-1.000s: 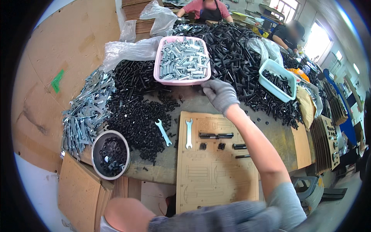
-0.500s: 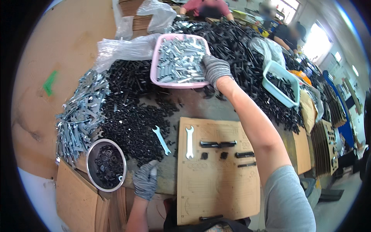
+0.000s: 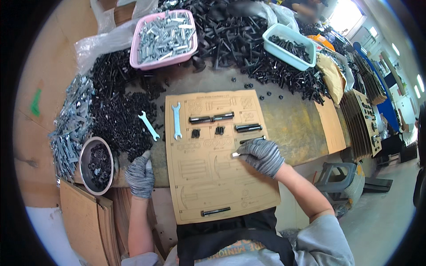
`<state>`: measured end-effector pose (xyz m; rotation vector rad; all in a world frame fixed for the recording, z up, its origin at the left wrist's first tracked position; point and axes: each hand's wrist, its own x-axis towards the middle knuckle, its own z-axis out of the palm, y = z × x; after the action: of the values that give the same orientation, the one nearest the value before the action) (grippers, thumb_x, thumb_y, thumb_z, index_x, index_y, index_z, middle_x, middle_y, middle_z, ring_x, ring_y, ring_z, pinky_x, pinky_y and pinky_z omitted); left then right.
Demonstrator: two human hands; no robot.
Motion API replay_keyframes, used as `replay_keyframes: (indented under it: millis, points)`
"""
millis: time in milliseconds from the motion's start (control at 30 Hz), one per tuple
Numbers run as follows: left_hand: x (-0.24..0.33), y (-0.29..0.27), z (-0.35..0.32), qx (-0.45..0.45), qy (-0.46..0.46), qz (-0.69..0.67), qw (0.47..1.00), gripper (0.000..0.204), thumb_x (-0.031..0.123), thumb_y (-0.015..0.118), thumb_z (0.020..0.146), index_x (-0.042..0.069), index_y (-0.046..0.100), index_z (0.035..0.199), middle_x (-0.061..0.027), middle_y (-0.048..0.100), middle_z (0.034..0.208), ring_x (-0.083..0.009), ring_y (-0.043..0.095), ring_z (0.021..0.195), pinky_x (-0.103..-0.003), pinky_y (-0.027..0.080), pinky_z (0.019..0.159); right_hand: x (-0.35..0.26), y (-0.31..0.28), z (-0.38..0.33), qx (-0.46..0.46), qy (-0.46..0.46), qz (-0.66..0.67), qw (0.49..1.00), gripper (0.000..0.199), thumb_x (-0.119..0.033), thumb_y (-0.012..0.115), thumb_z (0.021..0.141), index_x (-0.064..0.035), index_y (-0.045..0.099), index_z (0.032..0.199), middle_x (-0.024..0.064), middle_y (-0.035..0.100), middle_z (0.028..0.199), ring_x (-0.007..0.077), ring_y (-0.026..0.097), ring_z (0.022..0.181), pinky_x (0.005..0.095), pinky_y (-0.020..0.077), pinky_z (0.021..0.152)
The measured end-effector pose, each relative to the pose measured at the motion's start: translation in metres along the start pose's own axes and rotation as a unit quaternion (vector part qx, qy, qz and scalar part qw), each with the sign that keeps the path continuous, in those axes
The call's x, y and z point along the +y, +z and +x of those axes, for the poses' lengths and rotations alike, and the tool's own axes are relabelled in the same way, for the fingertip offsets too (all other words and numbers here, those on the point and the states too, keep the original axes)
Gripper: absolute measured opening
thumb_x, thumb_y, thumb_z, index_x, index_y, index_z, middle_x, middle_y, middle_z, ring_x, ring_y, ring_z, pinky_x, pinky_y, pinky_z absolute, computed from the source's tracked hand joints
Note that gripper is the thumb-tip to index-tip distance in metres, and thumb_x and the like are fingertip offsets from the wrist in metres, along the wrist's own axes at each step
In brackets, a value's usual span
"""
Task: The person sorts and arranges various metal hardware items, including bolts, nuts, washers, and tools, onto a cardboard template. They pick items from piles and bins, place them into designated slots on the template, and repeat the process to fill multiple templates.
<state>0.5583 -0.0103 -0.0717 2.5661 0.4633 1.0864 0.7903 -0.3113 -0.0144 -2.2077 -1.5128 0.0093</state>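
Above the right half of a printed cardboard sheet, my gloved right hand pinches a small silver metal piece. My gloved left hand has its fingers curled at the table edge, left of the sheet; what is in them, if anything, is hidden. An open-end wrench lies on the sheet's upper left. Black bolts, small black clusters, more black bolts and one long black bolt also rest on it. A second wrench lies on the table, left of the sheet.
A pink tub of silver pieces stands at the back, a pale blue tub of black parts at the back right. Heaps of black hardware and silver brackets lie leftward, near a metal bowl. Stacked cardboard stands lower left.
My right hand has left the pink tub and come back over the sheet with a small silver piece. The view has shifted, so the table sits higher and farther left. My left hand stays near the edge.
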Motion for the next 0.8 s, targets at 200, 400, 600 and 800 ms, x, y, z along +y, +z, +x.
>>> replay_keyframes:
  millis: [200,400,600,800]
  points:
    - [-0.002,-0.005,-0.006,-0.032,0.009,0.038,0.999,0.018,0.006,0.058,0.084,0.006,0.066,0.099,-0.0139,0.061,0.074,-0.0314,0.061,0.068,-0.039,0.049,0.063,-0.011,0.009,0.001,0.006,-0.032,0.01,0.999,0.017,-0.027,0.065,0.083,-0.0135,0.07,0.093,0.0069,0.068,0.083,0.0268,0.065,0.073,0.0362,0.0524,0.064]
    - [0.001,-0.009,-0.006,-0.018,0.005,0.05,0.999,0.016,0.003,0.059,0.081,0.006,0.067,0.095,-0.0139,0.06,0.071,-0.0317,0.059,0.063,-0.04,0.048,0.059,0.029,-0.021,0.051,0.169,-0.015,-0.009,0.985,0.021,-0.025,0.063,0.086,-0.0129,0.067,0.103,0.0099,0.069,0.088,0.0291,0.066,0.074,0.0363,0.0543,0.064]
    - [0.006,-0.005,-0.001,-0.034,-0.015,0.036,0.999,0.016,0.002,0.06,0.079,0.005,0.067,0.092,-0.0138,0.061,0.07,-0.0313,0.06,0.062,-0.04,0.048,0.059,0.158,-0.033,0.199,0.121,0.123,-0.222,0.96,0.032,-0.022,0.062,0.081,-0.0141,0.061,0.112,0.0115,0.061,0.105,0.0314,0.059,0.096,0.0425,0.0492,0.081]
    - [0.006,-0.004,-0.001,-0.019,-0.024,0.03,0.999,0.016,0.004,0.06,0.079,0.006,0.068,0.093,-0.014,0.062,0.071,-0.0316,0.06,0.062,-0.041,0.048,0.058,0.174,-0.001,0.268,0.014,0.172,-0.391,0.904,0.026,-0.02,0.056,0.084,-0.013,0.064,0.108,0.0085,0.059,0.112,0.0259,0.056,0.106,0.0446,0.0436,0.087]
